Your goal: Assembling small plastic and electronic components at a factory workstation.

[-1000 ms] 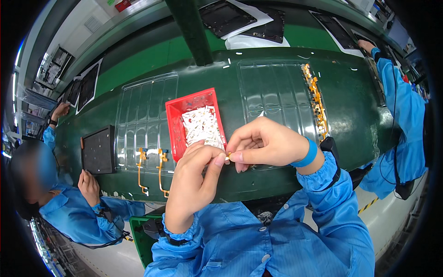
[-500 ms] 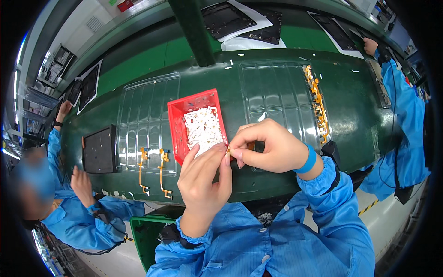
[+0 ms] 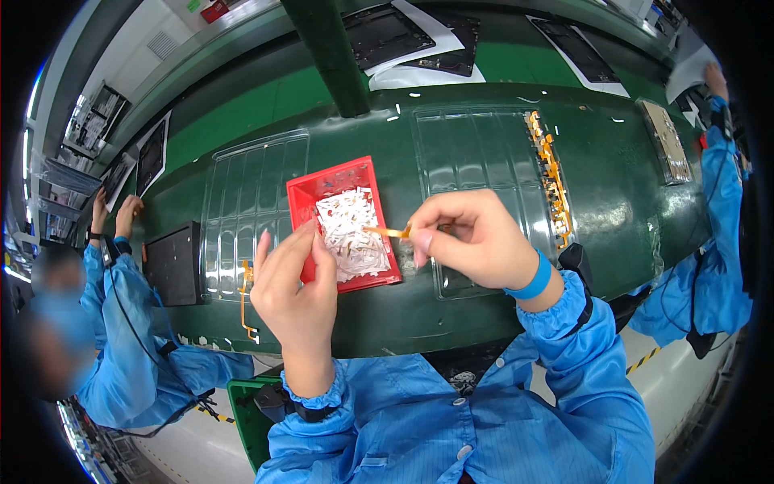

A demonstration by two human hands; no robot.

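My right hand, with a blue band at its wrist, pinches an orange flex cable between thumb and forefinger. The cable's strip points left over the red bin. Inside that bin lies a heap of small white strips. My left hand is closed at the bin's left side, fingertips pressed together near the rim. Whatever they may pinch is too small to make out. Left of this hand another flex cable rests on a clear plastic tray; the hand covers part of that tray.
A second clear tray carries a row of orange flex cables along its right edge. At left is a black tray, at far right a metal block. A green post rises behind the bin. Co-workers sit at both sides.
My hands have drawn apart: the left moved left, off the flex cable. The right now holds the cable alone, its strip stretched over the bin. Co-workers' arms have also moved.
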